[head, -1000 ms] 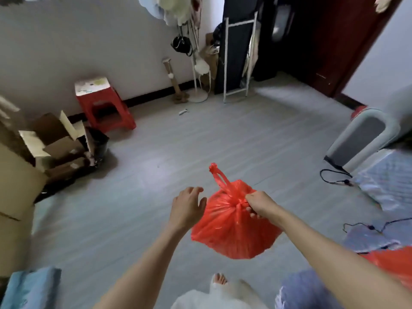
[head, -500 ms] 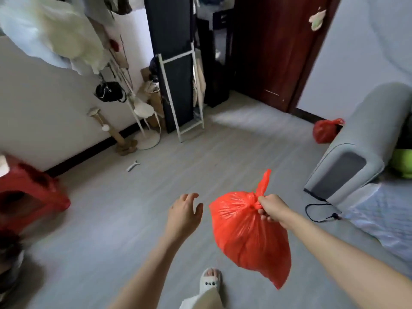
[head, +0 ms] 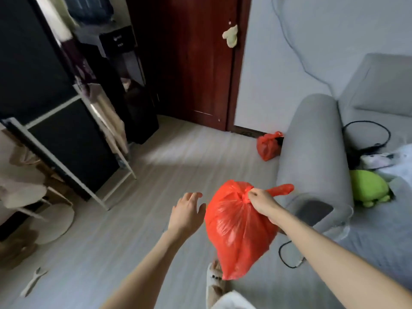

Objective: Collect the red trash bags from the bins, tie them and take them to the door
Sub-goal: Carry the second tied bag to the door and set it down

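Red trash bag (head: 239, 228), knotted at its neck, hangs in the air from the right hand (head: 263, 202), which is clenched around the knot. Just beside it, the left hand (head: 187, 214) is empty with fingers spread. Farther off, a second red bag (head: 267, 146) sits on the floor against the grey sofa (head: 312, 141), near the dark red door (head: 200, 63).

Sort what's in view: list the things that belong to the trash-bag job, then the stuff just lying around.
Part of the job:
- tied red bag, hanging from the right hand, grip at the knot
- left hand, open and empty
- second red bag on the floor near the door
- dark red door

Just lying about:
- grey sofa
- green plush toy
- black cable
- white-framed rack
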The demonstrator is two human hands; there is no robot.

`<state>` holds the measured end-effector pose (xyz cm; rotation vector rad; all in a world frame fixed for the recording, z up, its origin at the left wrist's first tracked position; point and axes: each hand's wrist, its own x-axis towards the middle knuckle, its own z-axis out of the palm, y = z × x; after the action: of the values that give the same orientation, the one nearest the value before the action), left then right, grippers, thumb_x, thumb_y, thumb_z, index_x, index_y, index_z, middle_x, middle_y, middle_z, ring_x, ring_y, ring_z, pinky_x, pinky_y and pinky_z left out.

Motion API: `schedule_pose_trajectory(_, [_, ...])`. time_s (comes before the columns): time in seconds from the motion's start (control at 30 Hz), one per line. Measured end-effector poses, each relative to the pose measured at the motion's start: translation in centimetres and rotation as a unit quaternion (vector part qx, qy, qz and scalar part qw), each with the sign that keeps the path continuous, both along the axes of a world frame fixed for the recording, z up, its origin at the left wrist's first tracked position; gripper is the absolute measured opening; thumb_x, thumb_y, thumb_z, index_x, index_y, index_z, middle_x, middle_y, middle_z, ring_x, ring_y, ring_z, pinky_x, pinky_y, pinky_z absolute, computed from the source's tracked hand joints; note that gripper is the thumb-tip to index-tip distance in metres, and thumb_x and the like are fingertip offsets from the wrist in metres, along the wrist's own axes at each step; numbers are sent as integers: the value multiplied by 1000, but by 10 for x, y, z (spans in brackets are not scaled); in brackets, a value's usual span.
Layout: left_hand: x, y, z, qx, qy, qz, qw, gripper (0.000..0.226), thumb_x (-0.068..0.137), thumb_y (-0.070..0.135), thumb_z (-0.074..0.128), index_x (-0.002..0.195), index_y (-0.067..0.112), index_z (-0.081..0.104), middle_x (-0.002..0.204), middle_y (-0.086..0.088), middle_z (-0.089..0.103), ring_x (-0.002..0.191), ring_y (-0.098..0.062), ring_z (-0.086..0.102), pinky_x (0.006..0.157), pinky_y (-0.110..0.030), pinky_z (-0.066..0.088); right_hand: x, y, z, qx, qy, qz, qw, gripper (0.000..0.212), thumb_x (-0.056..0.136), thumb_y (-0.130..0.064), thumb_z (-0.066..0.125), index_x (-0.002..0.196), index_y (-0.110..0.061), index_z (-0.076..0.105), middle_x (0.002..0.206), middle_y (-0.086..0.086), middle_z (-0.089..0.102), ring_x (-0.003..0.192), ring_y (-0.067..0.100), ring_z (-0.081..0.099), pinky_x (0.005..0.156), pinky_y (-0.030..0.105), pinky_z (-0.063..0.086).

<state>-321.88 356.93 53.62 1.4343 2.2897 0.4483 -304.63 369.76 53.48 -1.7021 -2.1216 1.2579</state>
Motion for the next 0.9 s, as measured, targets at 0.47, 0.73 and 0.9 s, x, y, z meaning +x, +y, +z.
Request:
schedule_pose_trajectory(0.47, [-151,436,-20,-46,-2,-101,994,42,92,30,43,133,21,40,139,-2,44,126,-24,43,102,-37,38,-117,403,-30,-25,12,-182,983,26,90,-6,40,67,-4,53,78,13,53,82,29,54,81,47,47])
schedule_pose_trajectory(0.73, [-209,677,-78,-102,23,-178,978,44,94,32,38,137,25,34,142,4,38,128,-17,38,105,-32,31,-171,617,-96,-60,-2,-215,975,27,92,-4,39,85,7,62,99,27,65,96,35,59,80,37,41])
schedule_pose_trajectory(0.9, [-215,813,-128,-148,43,-188,970,47,94,31,37,139,25,29,145,4,34,131,-17,33,106,-34,29,-180,741,-164,-78,-5,-223,972,25,93,-2,39,91,13,59,105,30,62,102,37,57,87,37,39])
